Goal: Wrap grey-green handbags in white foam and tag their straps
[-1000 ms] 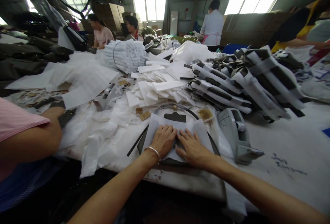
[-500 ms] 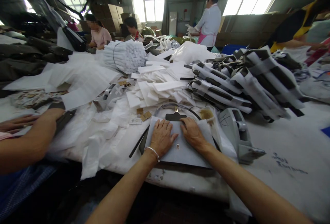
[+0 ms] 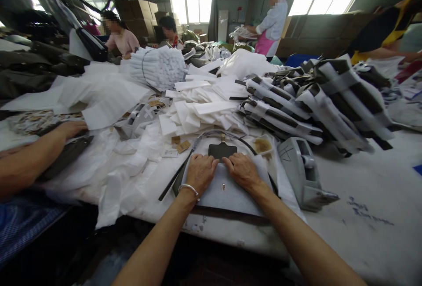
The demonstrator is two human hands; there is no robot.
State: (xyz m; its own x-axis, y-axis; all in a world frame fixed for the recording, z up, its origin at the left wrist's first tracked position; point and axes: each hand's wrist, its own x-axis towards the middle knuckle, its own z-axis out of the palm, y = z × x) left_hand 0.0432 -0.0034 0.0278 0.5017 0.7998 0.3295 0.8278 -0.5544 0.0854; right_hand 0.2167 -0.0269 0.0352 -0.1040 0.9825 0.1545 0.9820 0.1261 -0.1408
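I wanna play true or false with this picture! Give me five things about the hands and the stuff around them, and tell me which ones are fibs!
1. The left hand and right hand are both on the white sheet. True.
2. The bracelet is on the right wrist. False: it is on the left wrist.
3. The grey device is to the right of both hands. True.
4. The bundle of white rolls is between the two hands. False: it is farther back, off to the left.
5. The dark tab just past the hands is bright red. False: it is dark, nearly black.
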